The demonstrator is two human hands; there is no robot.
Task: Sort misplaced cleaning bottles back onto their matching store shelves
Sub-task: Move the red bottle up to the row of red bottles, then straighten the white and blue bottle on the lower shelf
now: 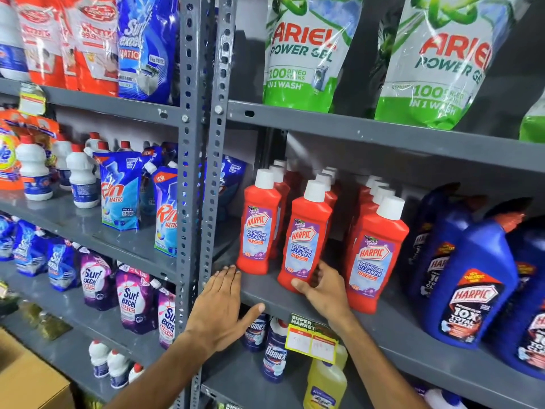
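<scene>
Rows of red Harpic bathroom cleaner bottles with white caps stand on the grey middle shelf (383, 329). My right hand (321, 290) grips the base of the middle front red Harpic bottle (306, 234), which stands slightly tilted at the shelf's front. Another red bottle (259, 225) stands to its left, a third front one (374, 255) to its right. My left hand (224, 305) lies flat and open on the shelf's front edge beside the grey upright post (206, 172), holding nothing.
Large blue Harpic jugs (472, 290) fill the shelf's right end. Ariel Power Gel pouches (306, 54) sit above. Domex bottles (274, 352) and a yellow bottle (324, 382) stand below, behind a price tag (312, 338). Rin and Surf Excel pouches fill the left bay. A cardboard box (26, 376) sits lower left.
</scene>
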